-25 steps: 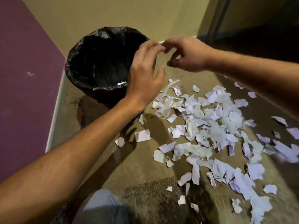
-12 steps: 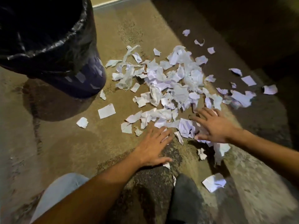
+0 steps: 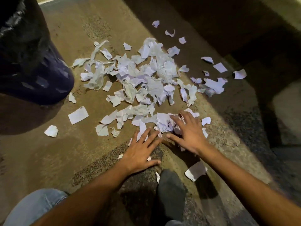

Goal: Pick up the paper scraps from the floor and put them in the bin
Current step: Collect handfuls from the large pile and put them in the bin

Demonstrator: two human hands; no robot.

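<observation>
A spread of torn white paper scraps (image 3: 146, 82) covers the brown floor in the middle of the view. My left hand (image 3: 141, 149) lies flat on the floor at the pile's near edge, fingers apart, with a few scraps under its fingertips. My right hand (image 3: 187, 132) is beside it, fingers spread, pressing down on scraps at the pile's near right edge. Neither hand has closed around anything. The bin (image 3: 32, 62), dark with a black liner, stands at the upper left, apart from both hands.
Loose scraps lie apart from the pile: a rectangular one (image 3: 78, 115) and a crumpled one (image 3: 51, 131) to the left, one (image 3: 195, 171) near my dark-socked foot (image 3: 171, 193). My jeans knee (image 3: 32, 207) is at the lower left. Dark shadow covers the right side.
Both hands dropped from beside the bin's rim down to the floor. In the last half second they slid closer together and onto the near edge of the scrap pile.
</observation>
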